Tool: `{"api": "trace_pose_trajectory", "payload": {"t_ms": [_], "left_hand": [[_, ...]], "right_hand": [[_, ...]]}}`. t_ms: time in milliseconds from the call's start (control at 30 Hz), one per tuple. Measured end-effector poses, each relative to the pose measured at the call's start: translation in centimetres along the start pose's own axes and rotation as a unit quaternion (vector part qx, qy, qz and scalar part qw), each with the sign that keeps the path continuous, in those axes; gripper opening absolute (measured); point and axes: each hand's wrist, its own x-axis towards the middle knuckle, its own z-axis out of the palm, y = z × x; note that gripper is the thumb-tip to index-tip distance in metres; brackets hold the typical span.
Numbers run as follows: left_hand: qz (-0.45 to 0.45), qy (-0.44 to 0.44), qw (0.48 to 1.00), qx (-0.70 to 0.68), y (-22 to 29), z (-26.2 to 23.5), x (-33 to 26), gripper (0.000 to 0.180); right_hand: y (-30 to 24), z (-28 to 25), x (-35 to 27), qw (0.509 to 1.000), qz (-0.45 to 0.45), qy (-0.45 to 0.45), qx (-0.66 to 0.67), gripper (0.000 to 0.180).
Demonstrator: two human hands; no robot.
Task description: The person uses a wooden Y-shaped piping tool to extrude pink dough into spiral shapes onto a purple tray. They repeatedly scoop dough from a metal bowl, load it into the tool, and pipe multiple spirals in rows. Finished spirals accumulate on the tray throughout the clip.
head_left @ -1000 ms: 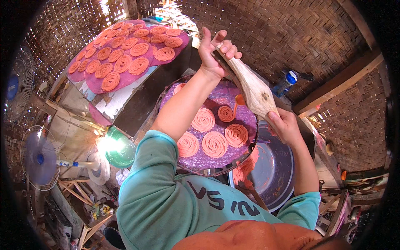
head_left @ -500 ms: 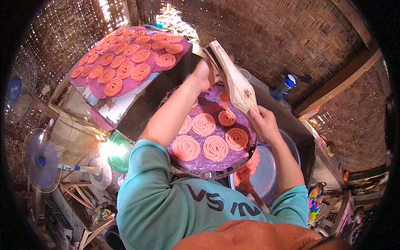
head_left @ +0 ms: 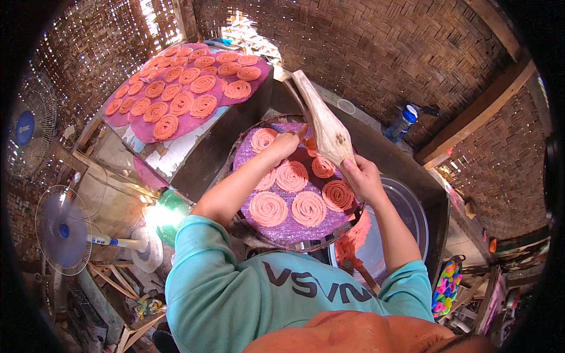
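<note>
My right hand (head_left: 366,178) is closed around the lower end of a long pale wooden lever press (head_left: 329,126), which slants over a round tray covered in purple cloth (head_left: 288,235). Coiled orange dough rounds (head_left: 292,176) lie on the cloth. Under the press, a bit of orange dough (head_left: 311,144) shows above one small coil. My left hand (head_left: 287,146) is curled low over the tray's far side, beside a coil and left of the press. Its fingertips point toward the press; whether they pinch anything is hidden.
At the far left, purple cloths hold many more dough coils (head_left: 203,85). A wide tub (head_left: 421,215) with orange dough (head_left: 356,238) and a wooden-handled tool (head_left: 369,279) sits at right. Also around: a fan (head_left: 63,229), a blue-capped bottle (head_left: 401,125) and a bright green object (head_left: 170,215).
My left hand has left the upper part of the press and come down toward me, over the tray. The press's upper end has dropped slightly; my right hand keeps its grip.
</note>
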Motion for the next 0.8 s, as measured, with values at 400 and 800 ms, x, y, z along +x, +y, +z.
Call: {"api": "trace_pose_trajectory", "payload": {"t_ms": [400,800], "left_hand": [[0.098,-0.002,0.961,0.258,2.1,2.4,-7.7,0.053],[0.164,-0.037,0.927,0.336,2.0,3.9,-8.2,0.051]], "right_hand": [[1.9,-3.2,-4.5,0.993,-0.013,0.097,0.071,0.043],[2.1,-5.7,-11.7,0.975,0.002,0.177,0.133,0.043]]}}
